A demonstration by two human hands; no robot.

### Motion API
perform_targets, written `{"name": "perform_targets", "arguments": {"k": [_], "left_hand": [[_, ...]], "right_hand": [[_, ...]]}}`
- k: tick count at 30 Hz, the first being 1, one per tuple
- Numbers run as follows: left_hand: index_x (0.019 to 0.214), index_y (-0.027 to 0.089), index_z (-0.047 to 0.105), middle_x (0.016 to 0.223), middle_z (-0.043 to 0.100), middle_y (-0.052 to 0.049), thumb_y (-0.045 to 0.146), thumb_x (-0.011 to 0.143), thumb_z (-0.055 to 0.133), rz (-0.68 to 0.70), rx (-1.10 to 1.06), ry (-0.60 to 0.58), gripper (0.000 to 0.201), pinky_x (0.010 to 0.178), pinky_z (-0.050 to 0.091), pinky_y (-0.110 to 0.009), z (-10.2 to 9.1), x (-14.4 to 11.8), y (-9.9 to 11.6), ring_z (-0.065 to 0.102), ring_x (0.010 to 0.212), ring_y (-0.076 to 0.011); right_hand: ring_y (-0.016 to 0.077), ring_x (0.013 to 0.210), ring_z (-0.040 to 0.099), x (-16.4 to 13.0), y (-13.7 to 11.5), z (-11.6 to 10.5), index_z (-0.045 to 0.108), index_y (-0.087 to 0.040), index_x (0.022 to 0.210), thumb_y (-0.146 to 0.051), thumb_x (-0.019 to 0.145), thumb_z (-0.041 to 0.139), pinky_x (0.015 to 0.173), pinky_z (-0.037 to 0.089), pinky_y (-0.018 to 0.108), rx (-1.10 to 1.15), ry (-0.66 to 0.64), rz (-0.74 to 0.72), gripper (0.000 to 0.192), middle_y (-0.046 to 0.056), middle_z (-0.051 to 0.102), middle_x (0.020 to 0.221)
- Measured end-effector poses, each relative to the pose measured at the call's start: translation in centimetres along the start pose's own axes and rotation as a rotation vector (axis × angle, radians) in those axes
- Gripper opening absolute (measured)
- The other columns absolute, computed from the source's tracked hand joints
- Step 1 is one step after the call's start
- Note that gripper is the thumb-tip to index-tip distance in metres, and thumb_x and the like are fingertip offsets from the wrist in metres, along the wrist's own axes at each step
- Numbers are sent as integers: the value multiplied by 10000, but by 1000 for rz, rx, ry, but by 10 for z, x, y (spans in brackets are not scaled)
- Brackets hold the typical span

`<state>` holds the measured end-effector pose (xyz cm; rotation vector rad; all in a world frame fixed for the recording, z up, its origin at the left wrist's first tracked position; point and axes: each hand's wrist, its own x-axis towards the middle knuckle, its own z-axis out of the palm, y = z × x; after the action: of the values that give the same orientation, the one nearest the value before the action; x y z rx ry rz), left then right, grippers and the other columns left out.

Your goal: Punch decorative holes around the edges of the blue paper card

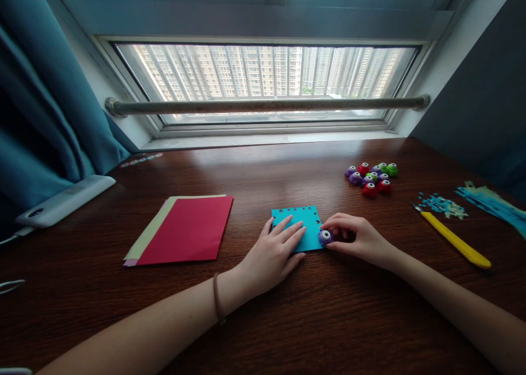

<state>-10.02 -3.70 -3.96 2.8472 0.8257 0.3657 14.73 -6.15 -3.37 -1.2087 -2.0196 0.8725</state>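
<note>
My right hand's (364, 239) grip is pinching a purple punch (326, 238) at the right edge of the blue paper (311, 220); my left hand (271, 255) is lying across the paper on the bench (255, 177). From afar, I'm judging the punch light, hard, best held by its sides, the paper flimsy.

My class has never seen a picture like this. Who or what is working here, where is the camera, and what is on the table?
There is no machine: these are a person's bare hands, seen by a camera worn on the head, looking forward and down. The left hand rests on a blue sheet with small holes along its top edge. The right hand holds a purple punch at the sheet's right edge. Also on the table: stacked coloured paper, more small punches, a yellow-handled knife, paper bits and strips.
</note>
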Motion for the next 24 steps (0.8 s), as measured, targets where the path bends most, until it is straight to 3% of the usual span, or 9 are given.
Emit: {"name": "perform_targets", "arguments": {"k": [24], "left_hand": [[1318, 202, 376, 1358, 402, -84, 323, 913, 473, 0, 8, 14, 434, 1027, 239, -585, -1, 0, 1, 289, 1278, -312]], "right_hand": [[142, 685, 504, 0, -2, 1, 640, -189, 992, -297, 739, 711, 565, 404, 244, 26, 39, 2, 284, 36, 581, 874]]}}
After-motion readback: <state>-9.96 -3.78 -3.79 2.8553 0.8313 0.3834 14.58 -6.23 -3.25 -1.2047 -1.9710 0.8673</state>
